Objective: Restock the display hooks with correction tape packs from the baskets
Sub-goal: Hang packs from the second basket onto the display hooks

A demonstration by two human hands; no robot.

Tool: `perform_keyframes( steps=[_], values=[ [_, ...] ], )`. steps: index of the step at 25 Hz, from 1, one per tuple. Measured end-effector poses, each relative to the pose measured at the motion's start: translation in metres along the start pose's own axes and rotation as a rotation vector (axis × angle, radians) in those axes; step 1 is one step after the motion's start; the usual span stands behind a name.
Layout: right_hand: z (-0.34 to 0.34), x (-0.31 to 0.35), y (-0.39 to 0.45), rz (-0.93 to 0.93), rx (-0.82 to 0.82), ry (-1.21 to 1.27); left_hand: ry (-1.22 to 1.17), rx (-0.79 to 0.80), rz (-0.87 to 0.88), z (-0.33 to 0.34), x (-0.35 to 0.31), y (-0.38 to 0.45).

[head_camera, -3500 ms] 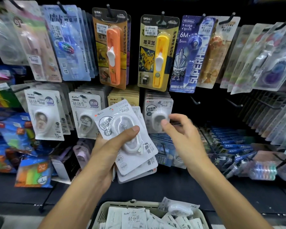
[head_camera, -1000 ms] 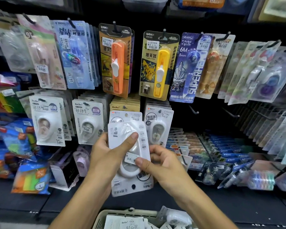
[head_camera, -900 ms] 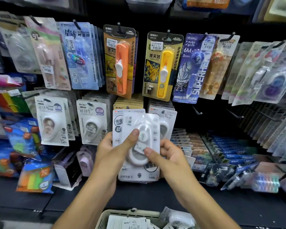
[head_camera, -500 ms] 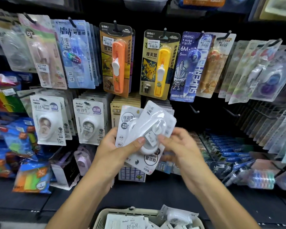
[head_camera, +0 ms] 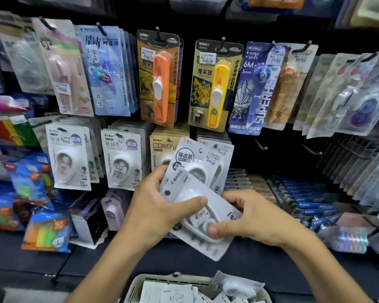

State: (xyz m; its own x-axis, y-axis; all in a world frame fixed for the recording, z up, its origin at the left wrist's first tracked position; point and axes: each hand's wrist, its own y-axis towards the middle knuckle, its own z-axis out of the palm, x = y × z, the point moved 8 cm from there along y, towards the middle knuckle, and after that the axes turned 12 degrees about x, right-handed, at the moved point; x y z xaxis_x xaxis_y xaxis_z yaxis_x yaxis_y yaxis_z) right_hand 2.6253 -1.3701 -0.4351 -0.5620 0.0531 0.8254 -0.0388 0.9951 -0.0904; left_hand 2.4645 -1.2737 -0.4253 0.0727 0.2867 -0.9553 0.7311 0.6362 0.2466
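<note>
Fingers of left hand [head_camera: 153, 206] and right hand [head_camera: 252, 219] clamped on white correction tape packs [head_camera: 197, 182], fanned, likely separating the front one for the hook above.

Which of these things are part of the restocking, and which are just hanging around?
In the job: white tape packs, left hand, right hand, basket.
Just there: orange pack, yellow pack, blue pack.

Pack labels: "30M" on the white pack [head_camera: 202, 206] under the left thumb, "BoBo" and "15m" on hanging packs [head_camera: 69, 157] left of the fingers, "6M 5mm SUPERHERO" on the blue pack [head_camera: 255, 88] above them.
</note>
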Motion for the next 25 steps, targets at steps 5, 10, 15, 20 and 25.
perform_keyframes(
  steps=[5,10,15,20,25],
  values=[
    [-0.003,0.001,-0.006,-0.056,-0.045,0.366,-0.502,-0.150,-0.169,-0.010,0.021,0.002],
    [-0.015,-0.025,-0.005,0.007,-0.418,0.680,-0.541,-0.379,-0.167,-0.035,0.030,-0.004],
    [0.003,-0.042,0.011,0.106,-0.547,0.722,-0.542,-0.406,-0.165,-0.037,0.031,-0.005],
    [0.003,-0.065,0.036,0.203,-0.614,0.593,-0.532,-0.391,-0.157,-0.036,0.033,-0.001],
    [-0.023,-0.078,0.075,0.300,-0.613,0.520,-0.454,-0.333,-0.154,-0.031,0.034,0.006]
  ],
)
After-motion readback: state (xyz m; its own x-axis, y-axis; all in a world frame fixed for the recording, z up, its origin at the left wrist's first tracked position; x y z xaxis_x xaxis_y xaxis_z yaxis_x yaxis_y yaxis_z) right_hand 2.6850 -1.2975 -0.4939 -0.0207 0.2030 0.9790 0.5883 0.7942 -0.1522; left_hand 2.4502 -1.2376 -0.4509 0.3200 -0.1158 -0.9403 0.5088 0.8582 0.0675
